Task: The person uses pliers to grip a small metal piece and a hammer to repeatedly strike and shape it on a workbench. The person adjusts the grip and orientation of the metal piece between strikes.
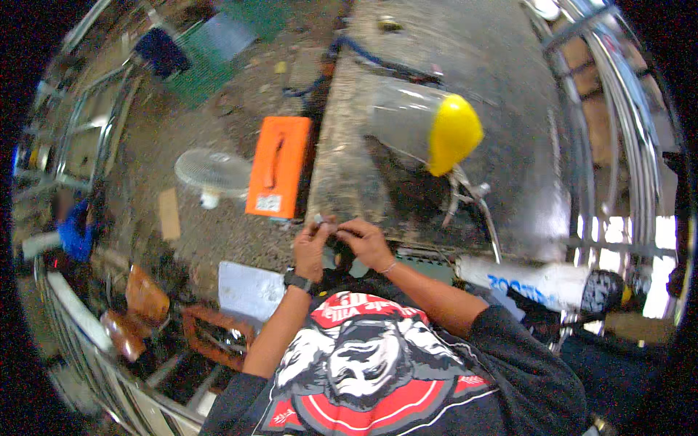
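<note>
My left hand [309,256], a dark watch on its wrist, is closed with thumb and fingertips pinched on a small pale piece [318,219] too small to name. Close beside it my right hand [367,243], wearing a thin bracelet, is closed too. Its fingertips meet the left ones, and what they pinch is hidden. Both hands are in front of my chest, by the near left corner of a dark worktable [509,87]. On that table lies a face shield with a clear visor [407,120] and a yellow crown [456,134].
Left of the table stands an orange case [278,167] with a black handle, beside a round fan [212,173]. A metal clamp with a cable [476,195] lies near the shield. A white cylinder [523,283] lies to the right. Metal frames [618,109] line the right side. A person in blue [75,231] is far left.
</note>
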The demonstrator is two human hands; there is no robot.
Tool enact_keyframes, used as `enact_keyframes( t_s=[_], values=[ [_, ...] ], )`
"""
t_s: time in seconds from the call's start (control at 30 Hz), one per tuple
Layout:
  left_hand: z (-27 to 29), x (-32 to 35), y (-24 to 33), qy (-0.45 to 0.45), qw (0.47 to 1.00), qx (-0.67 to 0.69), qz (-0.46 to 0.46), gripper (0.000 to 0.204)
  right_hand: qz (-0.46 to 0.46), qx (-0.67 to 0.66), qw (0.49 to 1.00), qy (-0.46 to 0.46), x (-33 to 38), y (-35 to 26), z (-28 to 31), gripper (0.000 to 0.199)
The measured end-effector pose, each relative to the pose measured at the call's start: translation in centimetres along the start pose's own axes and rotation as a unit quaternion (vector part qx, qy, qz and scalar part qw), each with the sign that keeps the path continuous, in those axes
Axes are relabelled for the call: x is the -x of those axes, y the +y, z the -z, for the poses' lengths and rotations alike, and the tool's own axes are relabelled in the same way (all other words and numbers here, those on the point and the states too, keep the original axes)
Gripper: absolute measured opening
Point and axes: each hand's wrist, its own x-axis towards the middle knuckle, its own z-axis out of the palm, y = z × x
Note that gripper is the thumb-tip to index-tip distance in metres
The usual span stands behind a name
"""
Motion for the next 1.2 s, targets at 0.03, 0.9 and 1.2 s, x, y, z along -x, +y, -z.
enact_keyframes(
  t_s=[0.03,0.9,1.2],
  values=[
    [-1.2,0.3,1.0,-0.022,0.999,0.02,-0.01,0.02,-0.029,-0.069,0.997,-0.001,0.9,0.5,0.2,0.024],
    [-15.1,7.0,9.3,-0.013,0.722,-0.469,-0.509,0.023,-0.301,-0.055,0.951,0.046,1.9,10.8,32.2,0.031],
    [-19.1,9.3,10.0,-0.071,0.837,-0.291,-0.457,0.012,-0.122,-0.458,0.878,-0.07,11.9,-4.9,33.6,0.08]
  ],
)
